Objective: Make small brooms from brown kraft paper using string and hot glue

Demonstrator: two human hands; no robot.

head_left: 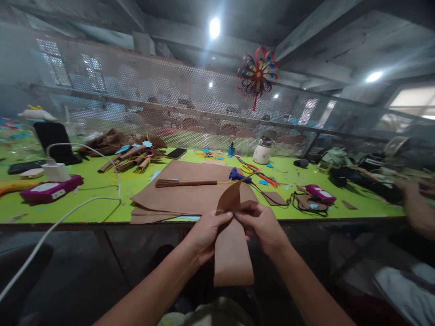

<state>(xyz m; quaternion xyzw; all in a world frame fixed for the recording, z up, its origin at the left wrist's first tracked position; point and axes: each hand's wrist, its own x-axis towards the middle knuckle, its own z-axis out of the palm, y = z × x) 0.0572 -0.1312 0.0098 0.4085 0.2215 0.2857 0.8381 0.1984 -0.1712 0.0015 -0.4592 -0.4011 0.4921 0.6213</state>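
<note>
Between both hands, in front of the table edge, is a strip of brown paper [234, 253]. Its lower part hangs down in a loop and its upper end rises to a curled point. My left hand [211, 231] pinches the strip's left side with the thumb on top. On the other side my right hand [260, 224] grips it, thumb and fingers close to the left thumb. Just beyond lie large brown paper sheets [190, 199], stacked, with a rolled paper piece with a fringed end [186, 183] on top. A blue glue gun [238, 175] lies behind the strip's tip.
Scissors with orange handles [267, 177] and a white bottle [262, 151] are on the green table [105, 209]. A purple power strip [50, 189] with a white cable is at left, another purple one [321, 194] at right. A co-worker's arm [416, 203] shows far right.
</note>
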